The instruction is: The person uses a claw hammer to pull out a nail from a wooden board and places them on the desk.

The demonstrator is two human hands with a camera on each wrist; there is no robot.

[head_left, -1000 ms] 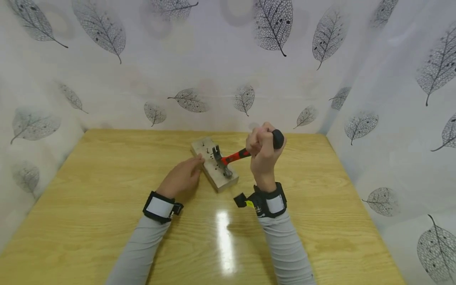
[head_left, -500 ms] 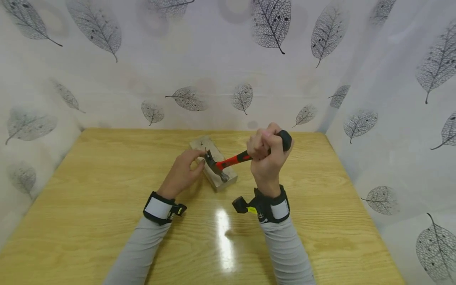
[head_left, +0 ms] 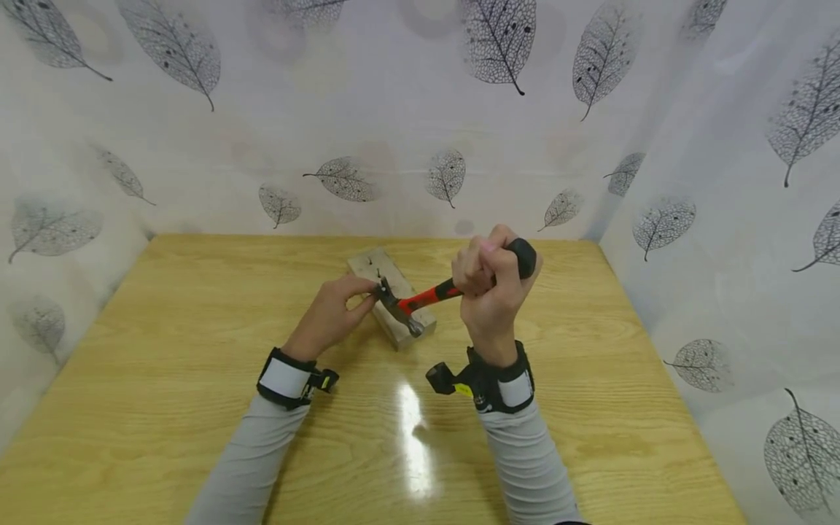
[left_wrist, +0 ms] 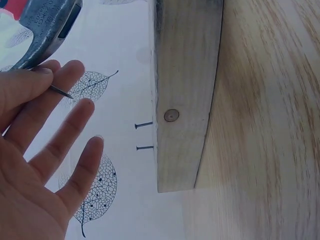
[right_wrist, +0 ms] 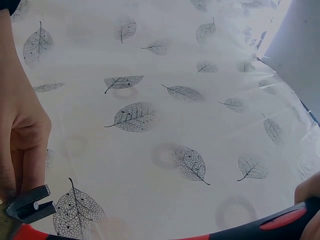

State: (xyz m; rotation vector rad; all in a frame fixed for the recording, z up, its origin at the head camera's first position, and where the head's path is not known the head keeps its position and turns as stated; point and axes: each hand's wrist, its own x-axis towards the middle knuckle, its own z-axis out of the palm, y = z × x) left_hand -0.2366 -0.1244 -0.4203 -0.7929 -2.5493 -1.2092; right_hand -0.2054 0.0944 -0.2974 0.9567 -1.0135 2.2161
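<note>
My right hand grips the black and red handle of a claw hammer, its steel head over the wooden block. At the upper end of the head, my left hand pinches a nail between thumb and index finger; its point sticks out past the fingers. The other left fingers are spread in the left wrist view. Two nails stand partly out of the block's face there. The hammer's forked claw shows close to the left fingers in the right wrist view.
The block lies slantwise on a light wooden table, towards its back edge. A pale curtain with grey leaf prints encloses the back and sides. A round knot marks the block's side.
My left hand has left the block's edge and moved up to the hammer head, where it now pinches a nail. The hammer head has tilted, and the right hand has shifted slightly.
</note>
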